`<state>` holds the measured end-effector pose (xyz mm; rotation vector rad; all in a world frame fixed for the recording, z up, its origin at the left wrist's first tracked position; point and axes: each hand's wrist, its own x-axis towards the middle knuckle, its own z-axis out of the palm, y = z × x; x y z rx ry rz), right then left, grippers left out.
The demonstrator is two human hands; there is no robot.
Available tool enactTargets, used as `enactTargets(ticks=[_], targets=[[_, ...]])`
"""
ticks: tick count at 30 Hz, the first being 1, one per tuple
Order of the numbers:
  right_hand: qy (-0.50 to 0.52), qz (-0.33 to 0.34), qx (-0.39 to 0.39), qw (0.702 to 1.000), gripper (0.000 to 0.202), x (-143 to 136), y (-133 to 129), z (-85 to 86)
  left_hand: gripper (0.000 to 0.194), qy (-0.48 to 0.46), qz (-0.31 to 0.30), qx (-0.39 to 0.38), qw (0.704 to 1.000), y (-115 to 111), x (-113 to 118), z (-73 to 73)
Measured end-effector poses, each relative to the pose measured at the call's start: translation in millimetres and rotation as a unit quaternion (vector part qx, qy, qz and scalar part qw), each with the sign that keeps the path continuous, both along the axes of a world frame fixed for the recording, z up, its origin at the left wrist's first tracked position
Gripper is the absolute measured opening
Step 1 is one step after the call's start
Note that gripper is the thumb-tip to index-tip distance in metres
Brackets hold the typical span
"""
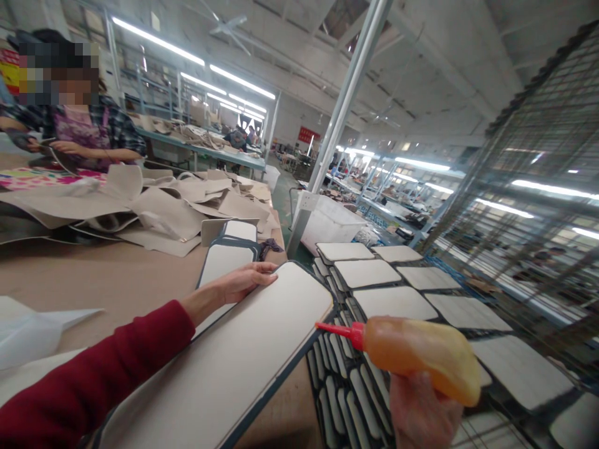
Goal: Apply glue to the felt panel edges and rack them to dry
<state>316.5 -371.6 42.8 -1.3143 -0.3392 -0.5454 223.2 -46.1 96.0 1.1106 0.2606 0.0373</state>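
Observation:
My left hand (243, 282), in a red sleeve, grips the upper left edge of a long pale panel (229, 355) with a dark border and rounded corners. Its thumb lies on the pale face, and the other fingers are partly hidden. My right hand (423, 408) is closed around a squeeze bottle (416, 352) of amber liquid, held sideways. The bottle's red nozzle (337, 328) points left, at the panel's right edge near its top corner; whether it touches cannot be told. Similar bordered panels (227, 257) lie under and beyond my left hand.
Pale pieces (388, 302) with dark borders lie in rows on a rack to the right, near a wire mesh (538, 137). Loose beige sheets (163, 209) are heaped across the table (116, 271). A co-worker (79, 131) is at the far left. A metal post (344, 100) stands beyond the table.

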Motion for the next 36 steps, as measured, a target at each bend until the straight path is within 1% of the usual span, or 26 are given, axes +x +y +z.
enactTargets(ticks=[3, 6, 9, 12, 16, 18, 20, 23, 25, 28, 33, 36], targets=[[-0.007, -0.006, 0.022, 1.000, 0.027, -4.0, 8.4, 4.9, 0.035, -0.001, 0.006, -0.002, 1.000, -0.2, 1.7, 2.7], [0.010, 0.020, 0.025, 0.999, 0.022, -4.2, 12.2, 4.9, 0.035, -0.002, 0.009, 0.004, 1.000, 0.1, 3.9, 4.0], [0.026, 0.051, 0.021, 0.998, 0.022, -4.7, 14.3, 4.9, 0.036, -0.002, 0.010, 0.014, 1.000, 2.1, 6.4, 4.1], [0.027, 0.086, 0.034, 0.995, 0.024, -9.1, 19.5, 13.2, 0.038, -0.001, 0.007, 0.027, 1.000, 4.9, 8.4, 6.3], [0.017, 0.124, 0.074, 0.989, 0.029, -15.6, 28.6, 25.6, 0.037, 0.002, 0.019, 0.048, 0.999, 6.9, 10.9, 13.4], [0.018, 0.127, 0.072, 0.989, 0.031, -15.4, 30.6, 24.8, 0.036, 0.007, 0.022, 0.053, 0.998, 7.9, 12.3, 16.2], [0.024, 0.128, 0.055, 0.990, 0.033, -12.3, 30.2, 19.6, 0.035, 0.013, 0.023, 0.057, 0.998, 9.4, 14.3, 16.9], [0.039, 0.139, 0.042, 0.989, 0.041, -5.6, 29.1, 10.8, 0.038, 0.018, 0.021, 0.058, 0.998, 12.8, 18.7, 13.4], [0.042, 0.143, 0.046, 0.988, 0.046, -2.1, 30.6, 8.9, 0.040, 0.019, 0.022, 0.054, 0.998, 15.5, 22.2, 9.1], [0.054, 0.154, 0.071, 0.984, 0.050, -0.3, 37.6, 13.4, 0.035, 0.022, 0.036, 0.044, 0.998, 19.2, 27.6, 1.8], [0.084, 0.190, 0.137, 0.969, 0.046, -2.6, 51.6, 25.6, 0.024, 0.014, 0.056, 0.036, 0.998, 24.2, 35.7, -10.7], [0.107, 0.216, 0.162, 0.957, 0.047, -2.0, 54.8, 25.6, 0.021, 0.011, 0.063, 0.034, 0.997, 27.0, 40.1, -18.1]])
